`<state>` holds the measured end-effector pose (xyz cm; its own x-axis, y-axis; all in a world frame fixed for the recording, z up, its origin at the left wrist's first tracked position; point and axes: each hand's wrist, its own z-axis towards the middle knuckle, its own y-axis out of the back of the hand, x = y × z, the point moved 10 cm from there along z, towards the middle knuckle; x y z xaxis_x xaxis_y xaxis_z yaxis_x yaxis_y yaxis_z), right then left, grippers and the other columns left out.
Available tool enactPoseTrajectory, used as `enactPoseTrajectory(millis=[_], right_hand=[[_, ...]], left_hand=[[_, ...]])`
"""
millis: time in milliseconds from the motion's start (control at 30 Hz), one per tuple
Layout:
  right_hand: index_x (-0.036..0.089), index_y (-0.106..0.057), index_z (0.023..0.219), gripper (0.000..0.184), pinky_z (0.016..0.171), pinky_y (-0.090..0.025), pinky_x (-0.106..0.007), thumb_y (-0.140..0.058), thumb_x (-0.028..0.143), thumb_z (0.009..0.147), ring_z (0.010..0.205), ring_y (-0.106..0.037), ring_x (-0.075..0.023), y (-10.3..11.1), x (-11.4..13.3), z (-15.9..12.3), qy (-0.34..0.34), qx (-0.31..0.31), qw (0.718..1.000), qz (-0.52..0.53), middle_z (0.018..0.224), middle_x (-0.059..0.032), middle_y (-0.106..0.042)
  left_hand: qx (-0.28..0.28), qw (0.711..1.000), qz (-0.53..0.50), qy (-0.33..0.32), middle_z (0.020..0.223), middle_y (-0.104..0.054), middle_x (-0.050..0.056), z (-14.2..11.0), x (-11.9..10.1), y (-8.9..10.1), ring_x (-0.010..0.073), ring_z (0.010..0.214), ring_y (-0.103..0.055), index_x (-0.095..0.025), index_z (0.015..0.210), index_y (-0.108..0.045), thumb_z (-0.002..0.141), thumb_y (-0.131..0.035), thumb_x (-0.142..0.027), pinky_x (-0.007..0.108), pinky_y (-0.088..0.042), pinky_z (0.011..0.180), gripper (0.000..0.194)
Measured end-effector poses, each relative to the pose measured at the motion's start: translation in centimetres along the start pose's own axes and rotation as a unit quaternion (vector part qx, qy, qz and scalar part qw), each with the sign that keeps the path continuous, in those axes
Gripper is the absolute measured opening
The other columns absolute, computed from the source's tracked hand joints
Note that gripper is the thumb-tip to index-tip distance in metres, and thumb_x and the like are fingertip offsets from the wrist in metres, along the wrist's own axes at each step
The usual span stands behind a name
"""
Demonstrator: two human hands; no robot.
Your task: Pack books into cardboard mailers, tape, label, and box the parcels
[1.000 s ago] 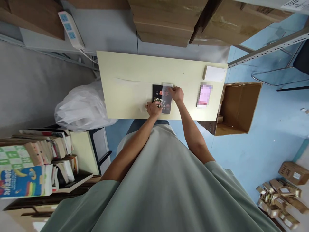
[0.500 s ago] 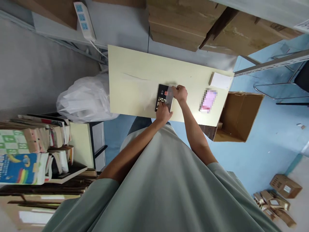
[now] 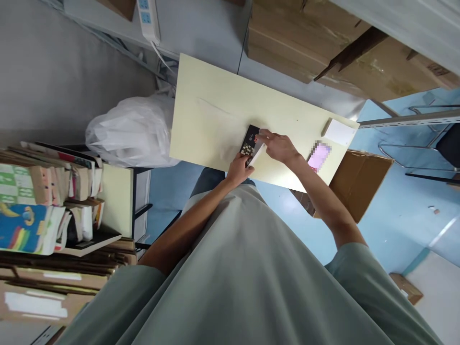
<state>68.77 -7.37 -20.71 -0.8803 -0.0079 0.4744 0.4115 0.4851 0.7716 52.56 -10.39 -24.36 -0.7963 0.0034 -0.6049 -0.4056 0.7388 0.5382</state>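
Note:
A book [image 3: 247,141] with a black cover, light printed blocks and a few red and white characters lies tilted at the near side of the pale yellow tabletop [image 3: 208,105]. My left hand [image 3: 240,171] grips its near edge, with the thumb to the right and the fingers on the cover. At the far right corner, the fingertips of my right hand [image 3: 282,146] are closed on the book's edge. A whitish strip shows along the right side between both hands; whether it is page edges or a clear film I cannot tell.
To the right on the table are a blurred pink-screened phone [image 3: 319,155] and a white box [image 3: 338,132]. An open carton [image 3: 362,179] stands beyond the right edge. A white plastic bag [image 3: 132,132] bulges at the left, above stacked books [image 3: 46,191]. Cardboard boxes [image 3: 287,43] line the back.
My right hand has turned and now reaches in from the right over the book's edge. The left hand has shifted to the near edge. The view has tilted, and the book appears more slanted.

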Motion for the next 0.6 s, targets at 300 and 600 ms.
enactPoseTrajectory(millis=[300, 600], right_hand=[[0.022, -0.076, 0.112, 0.032, 0.112, -0.05, -0.057, -0.09, 0.041, 0.09, 0.119, -0.069, -0.038, 2.3, -1.9, 6.1, -0.008, 0.013, 0.99, 0.142, 0.118, -0.0109, -0.076], [0.02, -0.071, 0.123, 0.048, 0.104, -0.057, -0.048, -0.091, 0.047, 0.088, 0.11, -0.071, -0.0309, 0.8, 0.9, 12.6, -0.003, -0.003, 0.978, 0.209, 0.113, -0.0073, -0.074]], left_hand=[[-0.062, 0.98, -0.175, 0.074, 0.112, -0.082, 0.007, -2.5, 3.3, 3.4, 0.0264, 0.106, -0.076, -0.022, 0.116, -0.076, 0.09, -0.074, -0.028, 0.035, -0.059, 0.098, 0.026], [-0.221, 0.85, -0.424, 0.219, 0.102, -0.078, 0.007, -4.2, 12.3, 4.9, 0.0224, 0.103, -0.077, -0.02, 0.1, -0.063, 0.087, -0.082, -0.029, 0.036, -0.064, 0.096, 0.024]])
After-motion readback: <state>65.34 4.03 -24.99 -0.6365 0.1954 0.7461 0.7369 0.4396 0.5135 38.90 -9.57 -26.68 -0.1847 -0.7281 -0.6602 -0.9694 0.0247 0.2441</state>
